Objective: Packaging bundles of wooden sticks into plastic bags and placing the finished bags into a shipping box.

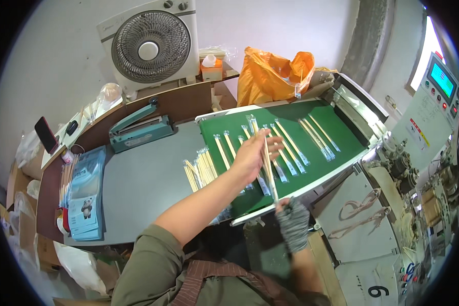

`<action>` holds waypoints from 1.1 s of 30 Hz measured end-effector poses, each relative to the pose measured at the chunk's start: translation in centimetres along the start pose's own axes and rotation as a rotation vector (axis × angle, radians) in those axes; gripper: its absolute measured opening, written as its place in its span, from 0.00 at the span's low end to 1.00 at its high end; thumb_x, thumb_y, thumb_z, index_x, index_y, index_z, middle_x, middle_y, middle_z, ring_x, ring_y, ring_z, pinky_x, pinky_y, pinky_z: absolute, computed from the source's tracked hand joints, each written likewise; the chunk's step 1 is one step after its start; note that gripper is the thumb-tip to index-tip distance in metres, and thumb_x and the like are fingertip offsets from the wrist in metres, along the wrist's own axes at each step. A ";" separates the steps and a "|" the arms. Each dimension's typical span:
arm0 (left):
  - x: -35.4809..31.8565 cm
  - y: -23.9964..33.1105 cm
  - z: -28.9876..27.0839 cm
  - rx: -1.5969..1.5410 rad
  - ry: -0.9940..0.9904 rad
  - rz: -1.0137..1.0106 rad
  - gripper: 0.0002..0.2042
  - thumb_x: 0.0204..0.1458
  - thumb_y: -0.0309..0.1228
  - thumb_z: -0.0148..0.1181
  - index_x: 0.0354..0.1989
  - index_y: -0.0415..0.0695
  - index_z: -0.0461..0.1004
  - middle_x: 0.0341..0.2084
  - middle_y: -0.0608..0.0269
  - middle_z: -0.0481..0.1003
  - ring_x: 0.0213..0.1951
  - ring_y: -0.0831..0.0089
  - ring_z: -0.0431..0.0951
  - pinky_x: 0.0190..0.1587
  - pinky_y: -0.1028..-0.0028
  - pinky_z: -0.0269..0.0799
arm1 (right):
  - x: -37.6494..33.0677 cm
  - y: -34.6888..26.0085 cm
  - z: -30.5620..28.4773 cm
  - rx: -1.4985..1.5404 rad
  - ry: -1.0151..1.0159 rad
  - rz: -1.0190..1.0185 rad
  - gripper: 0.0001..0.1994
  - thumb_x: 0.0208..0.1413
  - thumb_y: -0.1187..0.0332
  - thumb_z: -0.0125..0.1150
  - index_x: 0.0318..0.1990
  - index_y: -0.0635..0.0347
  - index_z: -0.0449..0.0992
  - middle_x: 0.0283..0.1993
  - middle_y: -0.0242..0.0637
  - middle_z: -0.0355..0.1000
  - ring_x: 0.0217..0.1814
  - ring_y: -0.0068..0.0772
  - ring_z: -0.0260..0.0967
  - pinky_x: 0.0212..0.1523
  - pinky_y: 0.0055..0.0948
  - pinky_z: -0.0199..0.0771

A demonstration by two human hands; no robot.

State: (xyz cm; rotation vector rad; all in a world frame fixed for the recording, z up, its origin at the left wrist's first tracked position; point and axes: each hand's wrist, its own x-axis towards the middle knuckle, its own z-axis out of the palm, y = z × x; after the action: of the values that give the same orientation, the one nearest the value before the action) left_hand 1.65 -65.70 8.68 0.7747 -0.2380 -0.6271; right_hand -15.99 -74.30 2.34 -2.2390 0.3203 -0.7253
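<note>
A few long, thin wooden chopsticks in clear sleeves (268, 171) stand slanted over a green conveyor belt (316, 109). My bare left hand (255, 155) holds them along their length, thumb on one side and fingers partly curled on the other. At their lower end, by the belt's near edge, my right hand (294, 219) in a grey knitted glove is closed around them. More sleeved chopsticks (289, 143) with blue printed ends lie in spaced rows on the belt. Left of my left hand, a pile of sleeved chopsticks (203, 167) rests on the grey table (143, 188).
A teal heat sealer (142, 133) and blue printed bags (86, 199) are on the table's left side. An orange plastic bag (273, 76) sits beyond the belt, near a box fan (149, 48). A machine with a control panel (441, 84) stands to the right.
</note>
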 end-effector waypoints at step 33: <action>-18.0 -4.2 -8.8 0.306 -0.405 -0.355 0.14 0.63 0.40 0.45 0.38 0.42 0.69 0.24 0.63 0.73 0.28 0.77 0.75 0.34 0.77 0.72 | -5.5 -1.5 -1.0 0.991 -0.638 0.370 0.28 0.53 0.56 0.59 0.57 0.65 0.67 0.48 0.34 0.72 0.48 0.26 0.68 0.47 0.26 0.68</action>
State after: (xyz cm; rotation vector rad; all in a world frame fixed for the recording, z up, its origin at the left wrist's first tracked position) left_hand -10.78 -51.95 -0.08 0.9897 -0.5852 -1.1027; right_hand -21.05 -71.46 1.81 -1.2930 0.0219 0.0805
